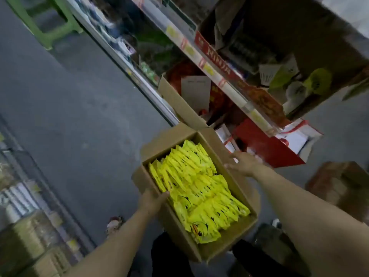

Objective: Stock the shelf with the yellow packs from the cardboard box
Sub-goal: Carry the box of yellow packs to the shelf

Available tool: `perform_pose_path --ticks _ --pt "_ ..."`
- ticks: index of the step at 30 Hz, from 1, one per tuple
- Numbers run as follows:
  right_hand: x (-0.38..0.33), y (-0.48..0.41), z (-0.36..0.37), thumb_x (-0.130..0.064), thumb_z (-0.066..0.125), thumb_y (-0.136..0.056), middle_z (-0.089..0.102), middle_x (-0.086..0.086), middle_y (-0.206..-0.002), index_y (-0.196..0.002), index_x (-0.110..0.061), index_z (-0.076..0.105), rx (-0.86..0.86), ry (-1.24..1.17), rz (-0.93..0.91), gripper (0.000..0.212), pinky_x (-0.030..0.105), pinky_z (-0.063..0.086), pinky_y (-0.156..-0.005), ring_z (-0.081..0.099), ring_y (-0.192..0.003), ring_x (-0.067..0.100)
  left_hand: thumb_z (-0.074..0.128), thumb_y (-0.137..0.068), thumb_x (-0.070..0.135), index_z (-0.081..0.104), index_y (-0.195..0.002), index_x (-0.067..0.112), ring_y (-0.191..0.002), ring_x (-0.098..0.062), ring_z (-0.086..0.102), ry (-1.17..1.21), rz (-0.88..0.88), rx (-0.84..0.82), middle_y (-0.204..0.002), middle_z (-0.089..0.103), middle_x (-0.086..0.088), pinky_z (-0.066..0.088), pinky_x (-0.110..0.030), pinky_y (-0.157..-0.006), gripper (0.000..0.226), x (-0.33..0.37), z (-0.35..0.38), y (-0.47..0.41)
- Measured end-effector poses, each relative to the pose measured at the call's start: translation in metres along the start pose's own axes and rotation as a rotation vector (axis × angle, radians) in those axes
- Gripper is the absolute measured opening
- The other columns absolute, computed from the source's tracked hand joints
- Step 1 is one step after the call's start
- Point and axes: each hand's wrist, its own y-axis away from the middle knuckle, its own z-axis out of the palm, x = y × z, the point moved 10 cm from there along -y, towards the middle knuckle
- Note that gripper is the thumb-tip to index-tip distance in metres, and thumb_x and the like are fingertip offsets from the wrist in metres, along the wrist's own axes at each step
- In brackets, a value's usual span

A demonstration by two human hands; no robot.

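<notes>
1. A single wide-angle camera worn on the person's head looks forward and steeply down.
2. The view is rolled, so the shelf [215, 76] edges run diagonally from upper left to lower right.
3. The open cardboard box [229, 244] lies close below the lens at lower centre.
4. Grey floor [69, 116] fills the left side.
5. Blur softens the outer parts of the frame.
</notes>
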Motion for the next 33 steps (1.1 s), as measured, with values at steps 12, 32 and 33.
perform_pose_path --ticks 12,32,33 --pt "0.072 -0.077 0.093 -0.047 0.065 -0.09 0.046 0.007 -0.15 -0.151 -0.017 0.036 -0.048 -0.401 0.155 0.074 0.034 0.037 -0.11 0.047 -0.134 0.025 0.066 -0.083 0.055 0.054 -0.131 0.02 -0.113 -0.032 0.06 0.247 -0.345 0.02 -0.125 0.063 -0.009 0.052 -0.052 -0.093 0.06 -0.088 0.077 -0.045" --pt "0.04 -0.099 0.108 -0.044 0.052 -0.099 0.067 0.019 -0.091 -0.104 -0.004 0.068 0.03 -0.132 0.207 0.044 0.036 0.045 -0.075 0.061 -0.091 0.036 0.055 -0.094 0.046 0.059 -0.108 0.027 -0.108 -0.031 0.062 0.363 -0.356 -0.036 -0.109 0.063 -0.002 0.052 -0.052 -0.093 0.024 -0.103 0.07 -0.069" --pt "0.034 -0.099 0.105 -0.045 0.053 -0.099 0.066 0.019 -0.09 -0.102 -0.005 0.069 0.035 -0.115 0.218 0.043 0.037 0.045 -0.076 0.061 -0.093 0.037 0.056 -0.09 0.054 0.06 -0.102 0.029 -0.108 -0.03 0.063 0.36 -0.347 -0.045 -0.111 0.065 -0.001 0.052 -0.052 -0.093 0.027 -0.105 0.063 -0.075"
